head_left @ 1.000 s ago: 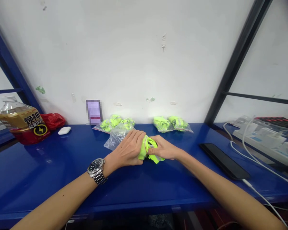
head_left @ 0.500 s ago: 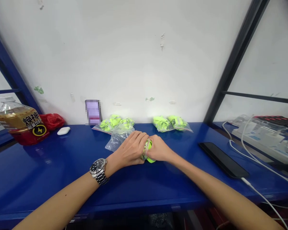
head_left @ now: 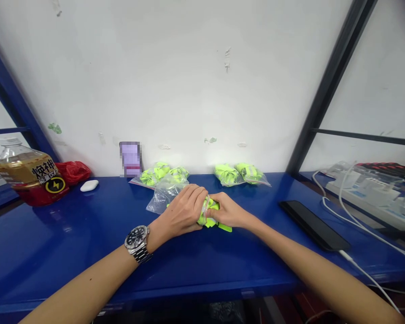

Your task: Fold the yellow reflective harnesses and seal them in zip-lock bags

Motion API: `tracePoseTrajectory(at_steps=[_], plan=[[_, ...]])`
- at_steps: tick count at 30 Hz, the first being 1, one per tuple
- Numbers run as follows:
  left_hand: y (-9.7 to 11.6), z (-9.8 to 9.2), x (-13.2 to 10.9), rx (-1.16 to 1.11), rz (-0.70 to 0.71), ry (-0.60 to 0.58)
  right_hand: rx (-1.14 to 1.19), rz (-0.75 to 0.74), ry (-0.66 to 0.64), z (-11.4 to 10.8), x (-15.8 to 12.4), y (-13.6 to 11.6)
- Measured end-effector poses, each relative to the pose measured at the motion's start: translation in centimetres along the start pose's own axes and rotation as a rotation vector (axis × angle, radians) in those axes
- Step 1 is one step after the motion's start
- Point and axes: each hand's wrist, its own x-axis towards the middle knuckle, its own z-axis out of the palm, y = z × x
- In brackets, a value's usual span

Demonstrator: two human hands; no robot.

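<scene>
Both hands meet at the middle of the blue table [head_left: 70, 252]. My left hand [head_left: 184, 211], with a steel watch on its wrist, is closed over a bunched neon-yellow strap [head_left: 212, 219] with grey reflective bands. My right hand [head_left: 227, 212] pinches the same strap from the right side. A flat end of the strap sticks out onto the table below my right hand. Just behind my left hand lies a clear plastic bag [head_left: 162, 194], crumpled.
Sealed bags of neon straps lie by the wall, one group [head_left: 160, 173] at centre-left and another group [head_left: 241, 174] at centre-right. A drink bottle [head_left: 29, 176], a red bag [head_left: 74, 170] and a white case [head_left: 89, 185] sit left. A black phone [head_left: 313, 225] with cable lies right, beside a power strip [head_left: 371, 191].
The hands pressed the strap into a tight bundle half a second ago. Since then the right hand has drawn slightly right, and a flat end of the strap shows again on the table.
</scene>
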Motion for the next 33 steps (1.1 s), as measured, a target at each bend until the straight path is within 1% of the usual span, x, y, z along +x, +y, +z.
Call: tracePoseTrajectory(at_steps=[4,8,11,13,15,17,19,21,23,24,26,28,30,31,33], plan=[[0.4,-0.2,0.2,0.024,0.005,-0.052,-0.057,0.04,0.144,1.7,0.2,0.1],[0.7,0.1,0.2,0.03,-0.002,-0.056,-0.161,0.163,0.288,3.0,0.5,-0.2],[1.1,0.0,0.4,0.004,-0.011,-0.065,-0.177,0.245,0.343,3.1,0.5,-0.4],[1.4,-0.1,0.5,-0.016,-0.01,-0.057,-0.122,0.239,0.358,2.7,0.4,-0.4],[1.5,-0.4,0.6,-0.033,0.007,-0.033,-0.04,0.202,0.304,1.9,0.2,-0.4],[1.3,-0.5,0.6,-0.051,0.017,0.007,0.046,0.173,0.2,1.0,0.0,-0.5],[0.7,-0.6,0.4,-0.079,0.008,0.065,0.148,0.194,0.126,0.2,0.0,-0.6],[0.0,-0.6,0.2,-0.104,-0.03,0.099,0.276,0.258,0.113,-0.2,-0.1,-0.7],[-0.6,-0.4,-0.1,-0.132,-0.103,0.071,0.446,0.339,0.105,-0.5,-0.2,-0.9],[-0.9,-0.3,-0.3,-0.149,-0.148,0.039,0.544,0.373,0.079,-0.6,-0.2,-1.0],[-1.3,0.0,-0.6,-0.191,-0.222,-0.013,0.731,0.417,-0.013,-1.1,-0.5,-1.1],[-1.5,0.2,-0.9,-0.232,-0.251,-0.016,0.838,0.416,-0.117,-1.5,-0.7,-1.1],[-1.5,0.4,-1.1,-0.256,-0.252,0.011,0.824,0.353,-0.176,-1.8,-0.8,-0.9],[-1.5,0.4,-1.1,-0.262,-0.248,0.027,0.772,0.303,-0.179,-1.8,-0.8,-0.8],[-1.3,0.4,-1.1,-0.252,-0.236,0.058,0.594,0.204,-0.146,-1.6,-0.7,-0.6]])
